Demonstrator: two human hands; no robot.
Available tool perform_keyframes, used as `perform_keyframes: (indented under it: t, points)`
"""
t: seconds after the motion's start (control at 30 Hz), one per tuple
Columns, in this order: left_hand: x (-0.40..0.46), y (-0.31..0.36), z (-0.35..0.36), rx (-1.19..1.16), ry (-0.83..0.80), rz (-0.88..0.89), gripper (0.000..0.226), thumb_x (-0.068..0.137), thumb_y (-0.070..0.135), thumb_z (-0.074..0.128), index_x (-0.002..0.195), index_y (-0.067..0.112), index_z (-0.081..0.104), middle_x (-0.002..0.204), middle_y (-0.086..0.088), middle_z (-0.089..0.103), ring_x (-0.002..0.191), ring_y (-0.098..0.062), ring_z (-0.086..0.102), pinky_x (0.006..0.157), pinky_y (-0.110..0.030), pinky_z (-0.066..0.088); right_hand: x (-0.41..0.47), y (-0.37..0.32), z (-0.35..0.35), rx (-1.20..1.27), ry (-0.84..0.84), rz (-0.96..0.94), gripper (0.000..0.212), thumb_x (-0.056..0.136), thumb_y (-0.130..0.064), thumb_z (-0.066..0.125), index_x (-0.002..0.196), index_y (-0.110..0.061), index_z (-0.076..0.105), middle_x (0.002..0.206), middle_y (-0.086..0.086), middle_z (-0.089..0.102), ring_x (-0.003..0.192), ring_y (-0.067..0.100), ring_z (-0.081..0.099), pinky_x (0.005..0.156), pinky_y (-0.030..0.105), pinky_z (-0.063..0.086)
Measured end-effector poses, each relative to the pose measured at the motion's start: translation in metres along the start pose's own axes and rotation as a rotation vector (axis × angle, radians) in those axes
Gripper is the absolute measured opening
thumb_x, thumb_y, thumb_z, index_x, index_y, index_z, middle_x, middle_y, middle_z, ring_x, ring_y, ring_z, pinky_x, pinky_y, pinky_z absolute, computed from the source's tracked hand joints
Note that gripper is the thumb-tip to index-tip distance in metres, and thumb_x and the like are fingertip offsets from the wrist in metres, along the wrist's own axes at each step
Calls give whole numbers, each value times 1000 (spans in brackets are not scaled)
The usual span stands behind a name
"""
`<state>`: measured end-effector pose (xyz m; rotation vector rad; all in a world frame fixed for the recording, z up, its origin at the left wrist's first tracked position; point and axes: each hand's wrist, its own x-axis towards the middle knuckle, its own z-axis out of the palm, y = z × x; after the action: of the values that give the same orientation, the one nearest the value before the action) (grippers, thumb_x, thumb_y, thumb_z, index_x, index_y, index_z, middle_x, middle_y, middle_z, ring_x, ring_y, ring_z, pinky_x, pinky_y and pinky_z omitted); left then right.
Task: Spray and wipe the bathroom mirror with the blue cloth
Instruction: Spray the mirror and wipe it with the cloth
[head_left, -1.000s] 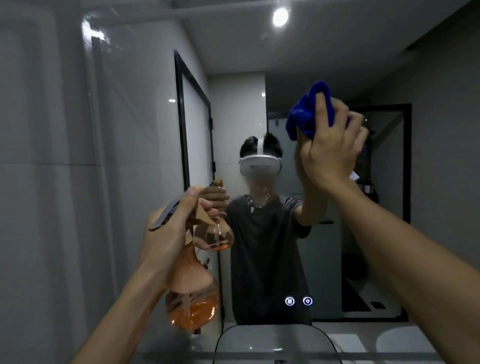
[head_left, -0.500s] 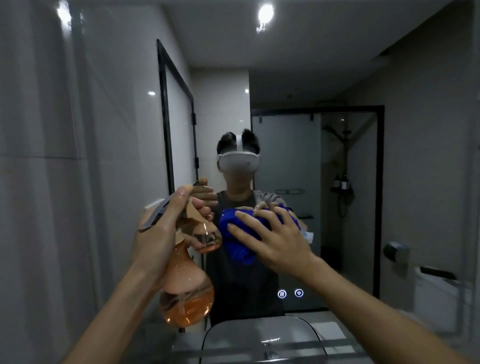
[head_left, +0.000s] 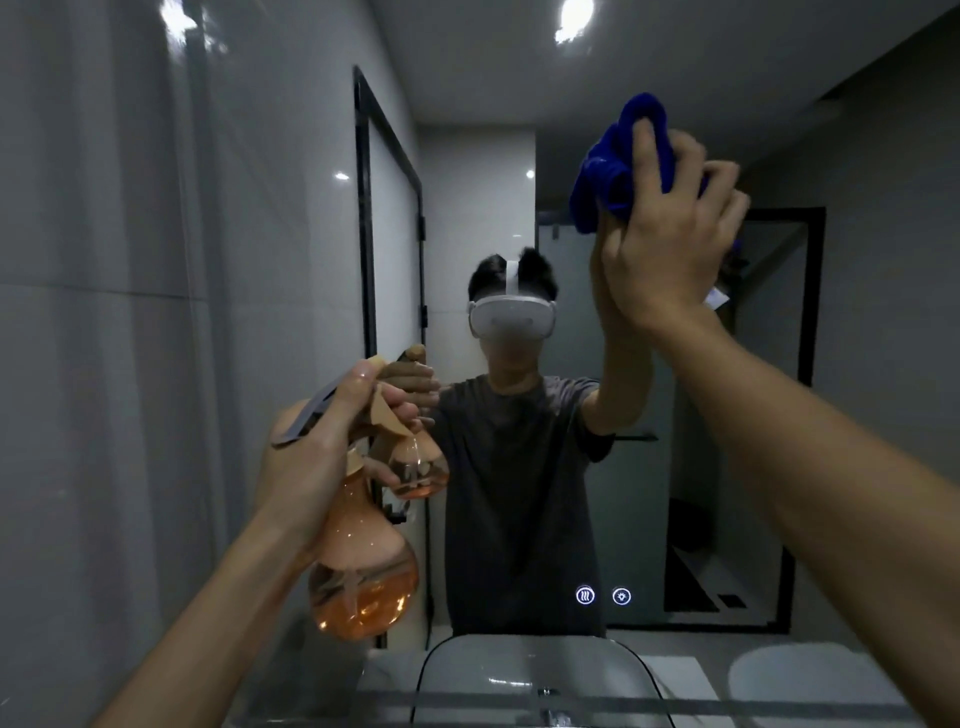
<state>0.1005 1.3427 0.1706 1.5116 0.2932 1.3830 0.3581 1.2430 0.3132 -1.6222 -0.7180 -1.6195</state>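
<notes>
The bathroom mirror (head_left: 483, 171) fills the wall ahead and reflects the room and a person. My right hand (head_left: 670, 239) presses a bunched blue cloth (head_left: 613, 171) against the upper right of the glass, fingers wrapped over it. My left hand (head_left: 322, 447) grips the neck and trigger of an orange spray bottle (head_left: 363, 577), held upright near the mirror's lower left. The bottle is part full of orange liquid, and its reflection shows just behind it.
A grey tiled wall (head_left: 104, 312) runs along the left. Two lit touch icons (head_left: 602, 596) glow low on the glass. Below, a basin rim (head_left: 530, 670) and countertop sit at the bottom edge. The reflection shows a black-framed door and a shower enclosure.
My right hand has swept the cloth from the mirror's middle, near chest height, up to the upper right. The spray bottle has stayed in the left hand.
</notes>
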Motion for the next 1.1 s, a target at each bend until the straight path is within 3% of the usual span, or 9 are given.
perform_keyframes:
  t: [0.1,0.2,0.33,0.43,0.5,0.67,0.77,0.87,1.1]
  points:
    - [-1,-1,-1,-1,8,-3,40,95,39,56,96,2,72,92,-14,76,90,-26,74,60,-35,56,-44,-28,1,35,-44,-48,72,83,-33,55,151,-24,32,147,9,42,117,36,44,95,47,36]
    - [-5,0,-2,4,-5,-1,39,95,38,55,97,4,72,92,-14,76,88,-24,74,51,-30,57,-121,-42,1,115,-76,-378,65,86,-29,60,147,-19,42,145,14,47,113,38,47,93,48,37]
    - [-8,1,-6,26,-24,-9,40,96,42,53,100,6,71,95,-13,76,92,-26,73,54,-32,56,-219,-36,-4,206,-178,-773,55,93,-28,57,146,-23,45,144,11,51,115,36,53,93,51,42]
    - [-9,4,-8,58,-48,2,40,96,42,51,99,8,71,95,-12,76,91,-24,74,57,-33,57,-222,-18,-4,239,-273,-1027,52,95,-29,57,145,-25,46,145,8,51,115,32,54,93,50,41]
    - [-9,8,-9,60,-53,12,40,95,42,51,99,7,71,94,-12,76,90,-23,74,54,-32,57,-197,-11,-3,250,-240,-1106,48,95,-26,57,143,-24,50,142,8,54,110,32,55,91,49,42]
    - [-5,15,-10,36,-50,38,36,94,40,53,94,9,72,91,-11,76,88,-23,74,51,-29,57,-94,13,1,136,-39,-880,47,93,-23,52,140,-18,54,137,12,58,98,34,55,80,43,41]
    - [-3,14,-9,21,-55,38,34,94,40,54,91,11,73,89,-11,76,86,-22,75,50,-26,55,-41,30,-2,0,-35,-507,61,86,-33,55,145,-20,43,141,13,50,104,34,43,81,40,36]
    - [0,12,-10,36,-57,42,40,93,42,55,94,7,72,90,-12,76,86,-22,75,52,-25,55,-23,24,-2,6,-39,-128,65,88,-35,53,149,-23,33,145,11,43,112,39,46,87,43,37]
    - [-2,-1,-23,102,-6,32,37,91,42,54,93,10,73,88,-10,76,84,-20,74,50,-27,55,-31,11,2,-14,13,-49,61,91,-33,46,149,-22,33,145,12,43,112,41,48,90,48,37]
